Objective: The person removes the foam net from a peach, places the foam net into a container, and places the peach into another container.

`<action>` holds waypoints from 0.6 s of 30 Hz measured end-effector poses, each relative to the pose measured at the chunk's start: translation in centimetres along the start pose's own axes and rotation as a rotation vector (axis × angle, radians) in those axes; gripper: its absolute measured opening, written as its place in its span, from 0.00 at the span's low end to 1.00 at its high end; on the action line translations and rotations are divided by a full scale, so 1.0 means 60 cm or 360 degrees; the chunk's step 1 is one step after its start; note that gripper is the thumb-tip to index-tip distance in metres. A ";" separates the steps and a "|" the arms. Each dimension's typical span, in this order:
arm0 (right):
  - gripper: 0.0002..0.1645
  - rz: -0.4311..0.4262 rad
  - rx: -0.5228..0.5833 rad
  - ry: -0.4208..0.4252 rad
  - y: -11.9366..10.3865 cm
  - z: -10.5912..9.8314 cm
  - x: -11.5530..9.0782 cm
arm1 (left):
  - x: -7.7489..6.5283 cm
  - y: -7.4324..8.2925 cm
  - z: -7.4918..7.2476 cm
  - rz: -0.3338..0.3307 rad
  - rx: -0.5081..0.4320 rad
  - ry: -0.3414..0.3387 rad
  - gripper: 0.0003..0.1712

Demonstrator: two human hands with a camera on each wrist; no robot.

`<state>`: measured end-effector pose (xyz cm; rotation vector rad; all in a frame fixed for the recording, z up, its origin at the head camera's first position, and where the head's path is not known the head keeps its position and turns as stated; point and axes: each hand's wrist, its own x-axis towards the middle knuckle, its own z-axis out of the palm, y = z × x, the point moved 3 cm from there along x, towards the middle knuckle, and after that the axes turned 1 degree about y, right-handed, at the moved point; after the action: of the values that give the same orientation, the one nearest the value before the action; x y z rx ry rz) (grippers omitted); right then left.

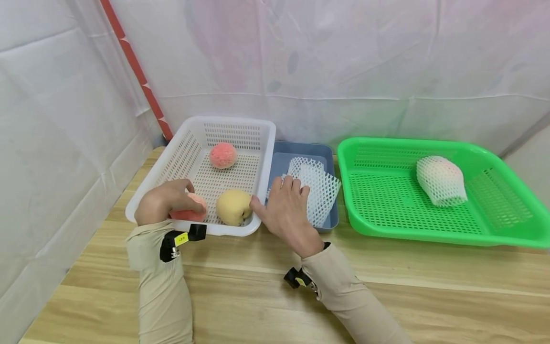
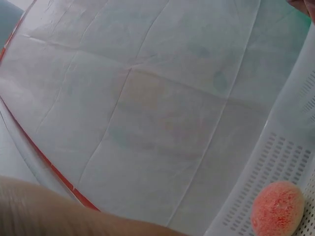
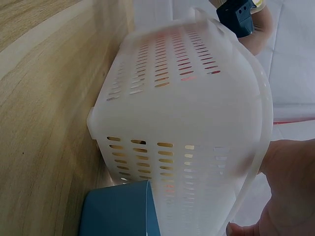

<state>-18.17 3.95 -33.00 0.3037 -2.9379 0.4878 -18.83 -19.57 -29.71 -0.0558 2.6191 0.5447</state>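
Note:
My left hand (image 1: 165,200) reaches into the near left corner of the white basket (image 1: 266,143), its fingers and thumb around a pinkish peach (image 1: 193,210). Beside that peach lies a yellow, rounded fruit (image 1: 232,206) with a dark hollow. Another pink peach (image 1: 223,155) sits farther back in the basket, also seen in the left wrist view. My right hand (image 1: 285,210) is at the basket's right rim, over the blue-grey tray (image 1: 301,145). Its fingers stretch toward the white foam nets (image 1: 318,191); whether they touch the nets is hidden. In the right wrist view the thumb side (image 3: 290,182) is close to the rim.
To the right stands a green basket (image 1: 356,210), holding a pale pink fruit in a white foam net (image 1: 440,180). All containers rest on a wooden table (image 1: 258,286). White sheeting (image 1: 335,57) hangs behind and at the left, with a red strip (image 1: 137,71) in the corner.

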 end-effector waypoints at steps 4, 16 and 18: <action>0.27 -0.0005 -0.0002 0.0001 0.000 0.000 0.000 | -0.001 0.001 0.002 -0.0062 -0.0066 0.0011 0.34; 0.27 -0.0004 0.0007 -0.0019 -0.001 0.001 0.001 | -0.001 0.000 -0.005 -0.0146 -0.0120 0.0117 0.31; 0.28 -0.0003 0.0006 -0.0028 0.000 0.000 0.002 | -0.002 0.002 -0.008 -0.0116 -0.0093 0.0148 0.34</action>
<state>-18.26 3.94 -32.99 0.3126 -2.9536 0.4932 -18.97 -19.62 -29.24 -0.1992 2.6788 0.6065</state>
